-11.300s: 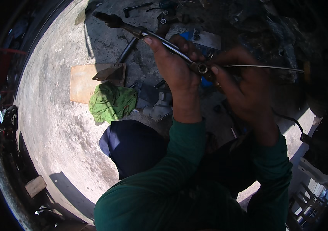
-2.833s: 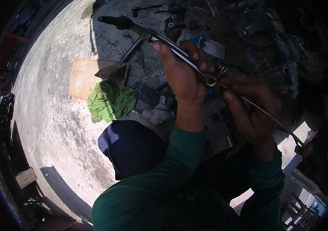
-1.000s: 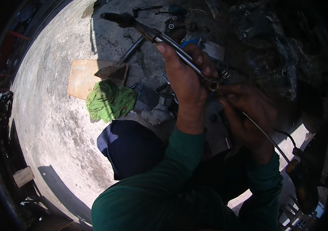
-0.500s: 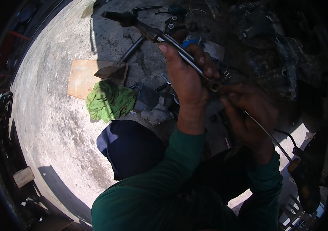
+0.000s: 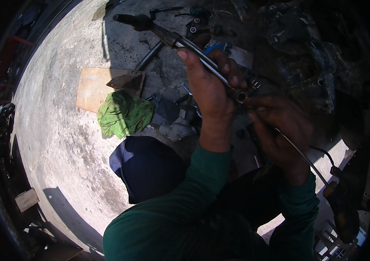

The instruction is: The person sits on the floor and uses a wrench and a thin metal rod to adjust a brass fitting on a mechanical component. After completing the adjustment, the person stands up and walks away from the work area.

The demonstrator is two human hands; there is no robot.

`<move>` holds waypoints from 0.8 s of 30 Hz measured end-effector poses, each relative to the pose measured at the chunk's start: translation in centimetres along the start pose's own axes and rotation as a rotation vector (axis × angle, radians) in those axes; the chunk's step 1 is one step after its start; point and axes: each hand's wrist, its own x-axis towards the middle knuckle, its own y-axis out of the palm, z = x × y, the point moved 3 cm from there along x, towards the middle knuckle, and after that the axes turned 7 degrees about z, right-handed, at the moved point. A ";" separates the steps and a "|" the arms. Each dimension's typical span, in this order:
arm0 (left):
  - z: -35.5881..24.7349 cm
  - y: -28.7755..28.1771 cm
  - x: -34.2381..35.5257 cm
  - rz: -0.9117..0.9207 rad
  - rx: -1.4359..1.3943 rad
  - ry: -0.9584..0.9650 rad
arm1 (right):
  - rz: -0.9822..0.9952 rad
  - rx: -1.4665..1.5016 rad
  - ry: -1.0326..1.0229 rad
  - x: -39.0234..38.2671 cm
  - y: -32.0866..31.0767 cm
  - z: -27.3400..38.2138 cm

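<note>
My left hand (image 5: 211, 87) is closed round a long metal shaft (image 5: 203, 55), bright along its middle. A dark, tapered end points to the upper left; a ring-shaped end (image 5: 242, 96) sits by my right hand. In the fingers of my right hand (image 5: 282, 130) is a screwdriver (image 5: 301, 153), gripped by its thin shank rather than its handle. Its dark and yellow handle hangs at the lower right. The fingertips are at the ring, and the screwdriver's tip is hidden behind them.
Below my left wrist lie a grey metal casting (image 5: 178, 127) and a green cloth (image 5: 124, 114). A tan board (image 5: 92, 87) with a dark pointed piece sits farther left. A hammer-like tool (image 5: 149, 55) and several dark parts lie beyond. A wood block (image 5: 27, 199) rests at the lower left.
The shaft's ring end has shifted very slightly toward me. The screwdriver handle has swung a little to the left. Both hands keep their hold.
</note>
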 end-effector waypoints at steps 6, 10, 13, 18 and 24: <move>0.0 0.0 0.1 -0.002 -0.010 0.007 | 0.015 -0.016 0.002 0.3 -0.1 0.2; 0.1 -0.1 0.1 0.006 -0.007 0.011 | 0.021 -0.016 0.023 0.2 0.0 0.2; 0.0 0.0 0.1 0.001 -0.001 0.003 | 0.028 -0.001 0.026 0.1 -0.1 0.1; 0.0 0.0 0.1 0.002 -0.010 -0.001 | 0.013 -0.014 0.015 0.2 -0.1 0.2; -0.1 0.1 0.0 -0.001 0.000 -0.006 | 0.029 0.000 0.029 0.2 -0.2 0.2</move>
